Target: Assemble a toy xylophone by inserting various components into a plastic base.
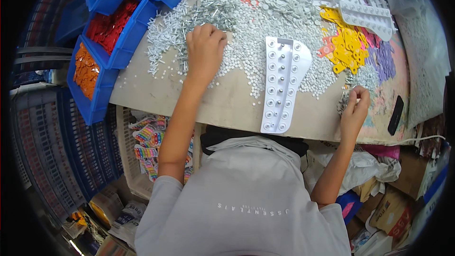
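My left hand (207, 50) is over the pile of metal pins (208, 12), its fingers curled down and pressed together; what they hold is hidden. At the right, my right hand (358, 104) is closed in a pinch beside a small heap of metal pieces (342, 102). Anything between its fingertips is too small to make out. Between my hands lies a white plastic holder (278, 85) with ringed sockets along both sides. Several metal pins stand upright in its middle channel. White small discs (251, 61) are spread around it.
Blue bins (106, 76) at the left hold red, orange, green and blue pieces. Yellow tags (350, 50) and purple tags (383, 61) lie at the right. More white holders (365, 16) are stacked at the back right. A black flat object (395, 115) rests near the right edge.
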